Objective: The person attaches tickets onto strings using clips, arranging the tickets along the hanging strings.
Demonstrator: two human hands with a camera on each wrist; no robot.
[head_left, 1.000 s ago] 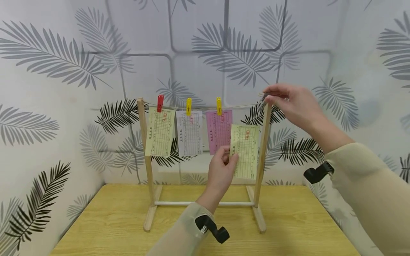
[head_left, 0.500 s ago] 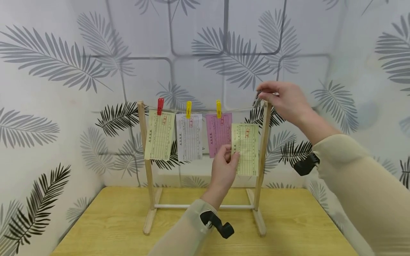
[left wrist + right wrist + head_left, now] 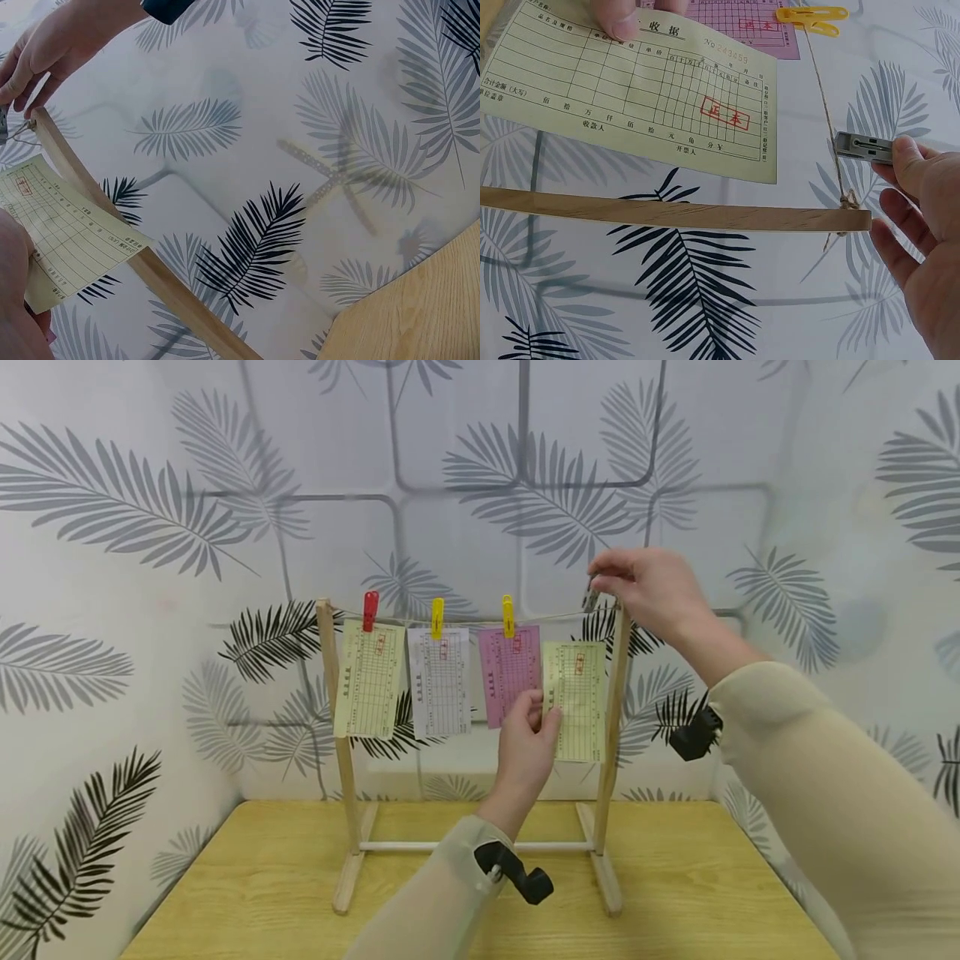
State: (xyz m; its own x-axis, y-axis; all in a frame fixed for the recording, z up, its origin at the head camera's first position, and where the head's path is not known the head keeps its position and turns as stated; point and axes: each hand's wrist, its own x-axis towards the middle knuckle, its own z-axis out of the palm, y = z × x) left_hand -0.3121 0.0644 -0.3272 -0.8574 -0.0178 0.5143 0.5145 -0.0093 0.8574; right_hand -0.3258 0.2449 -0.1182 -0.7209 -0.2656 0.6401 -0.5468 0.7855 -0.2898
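My left hand [image 3: 525, 752] pinches a yellow receipt slip [image 3: 581, 718] by its left edge, just below the line and beside the right post. In the right wrist view the slip [image 3: 652, 97] shows a printed table and a red stamp. Up at the string [image 3: 555, 617], my right hand [image 3: 652, 589] pinches a grey clothespin [image 3: 862, 146] between thumb and fingers, close to the knot on the post. On the string hang another yellow slip [image 3: 371, 685] under a red clothespin [image 3: 370, 612], a white slip [image 3: 440, 689] and a pink slip [image 3: 508, 668], each under a yellow clothespin [image 3: 437, 618].
A wooden stand carries the string between its left post [image 3: 341, 752] and right post [image 3: 611, 735], joined low down by a white bar [image 3: 547, 847]. It stands on a wood-grain table [image 3: 240, 893]. Behind is a wall [image 3: 675, 427] with a leaf pattern.
My right hand has moved left and slightly up with the clothespin, from the post's top to over the string. My left hand has lifted the yellow slip a little.
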